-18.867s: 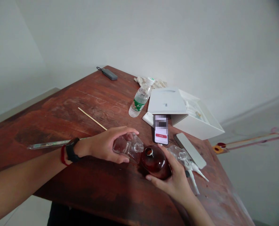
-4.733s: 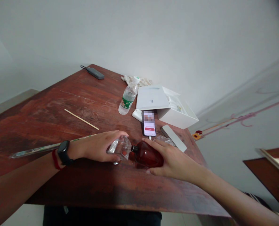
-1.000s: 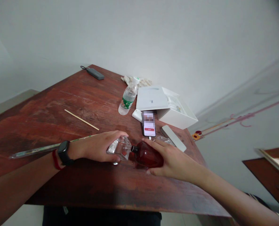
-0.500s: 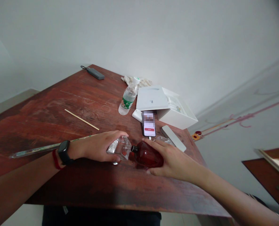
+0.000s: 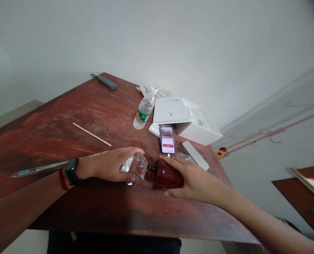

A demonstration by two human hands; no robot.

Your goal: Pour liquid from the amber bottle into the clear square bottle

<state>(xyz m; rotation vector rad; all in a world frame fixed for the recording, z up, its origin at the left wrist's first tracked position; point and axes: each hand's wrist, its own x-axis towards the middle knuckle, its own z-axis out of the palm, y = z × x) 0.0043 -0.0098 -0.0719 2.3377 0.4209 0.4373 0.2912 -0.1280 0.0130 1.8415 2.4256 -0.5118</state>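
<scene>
My left hand (image 5: 119, 163) is wrapped round a clear plastic container (image 5: 138, 165), thumb on the near side and fingers on the far side. My right hand (image 5: 190, 176) grips a dark red bottle (image 5: 167, 175) that lies tilted on its side. The bottle's black neck (image 5: 151, 167) points left at the clear container's right end; whether the two touch I cannot tell. Both things are low over the wooden table (image 5: 146, 215). A long clear-wrapped stick (image 5: 40, 169) passes behind my left wrist.
A water bottle (image 5: 143, 111) with a green label stands at the back. Right of it are a white box (image 5: 170, 112), a phone (image 5: 167, 141) and a pale flat lid (image 5: 195, 155). A wooden chopstick (image 5: 92, 134) lies left, a grey power bank (image 5: 107, 83) farther back.
</scene>
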